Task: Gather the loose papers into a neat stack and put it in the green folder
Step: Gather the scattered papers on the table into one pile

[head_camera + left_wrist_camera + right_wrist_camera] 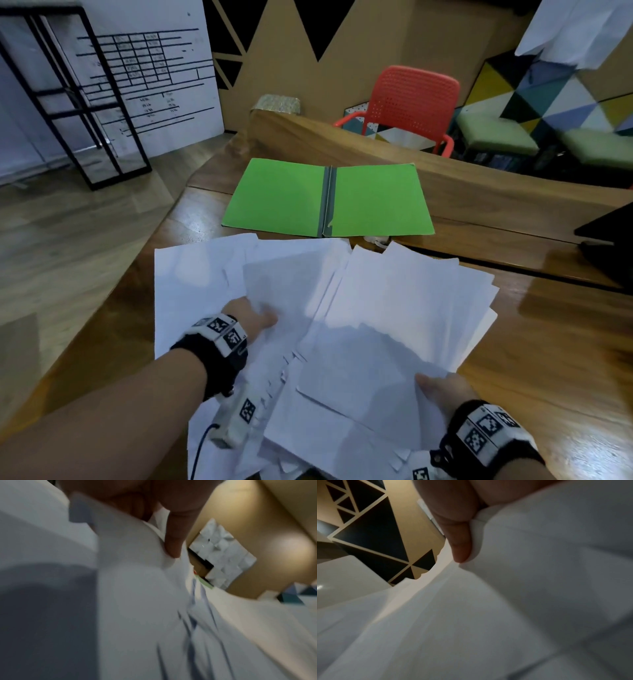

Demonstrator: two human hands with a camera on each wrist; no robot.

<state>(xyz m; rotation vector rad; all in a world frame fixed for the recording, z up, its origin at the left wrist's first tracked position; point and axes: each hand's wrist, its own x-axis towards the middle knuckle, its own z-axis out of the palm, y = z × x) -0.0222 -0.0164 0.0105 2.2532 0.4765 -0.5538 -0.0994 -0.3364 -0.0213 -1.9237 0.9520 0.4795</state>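
Two hands work at one untidy spread of loose papers (359, 308) on the wooden table (548, 342). Farthest left, a black metal rack (68, 102) and a white board with printed lines (154, 75) stand on the floor, well away from either grip.

The left hand (255, 317) reaches into the left side of the spread. Its thumb lies on top of a sheet and the other fingers are hidden under the paper; the left wrist view, though blurred, shows the thumb (173, 545) pressing down onto a bundle of sheets, so this grip is clamped on the papers. More sheets lie flat on the table to the left of this hand and below its wrist, fanned at differing angles.

Beyond both hands, just past the far edge of the papers, the green folder (284, 198) lies open and flat on the table, its grey spine (327, 202) running down the middle. None of the sheets lies in it.

The right hand (440, 394) holds the near right corner of the spread. Its thumb rests on top, and the right wrist view shows the thumb (462, 545) pinching the edge of several sheets, so this grip too is closed on the papers.

Farther right, behind the table, stands a red chair (411, 102), and a dark object (609, 240) sits at the table's right edge.
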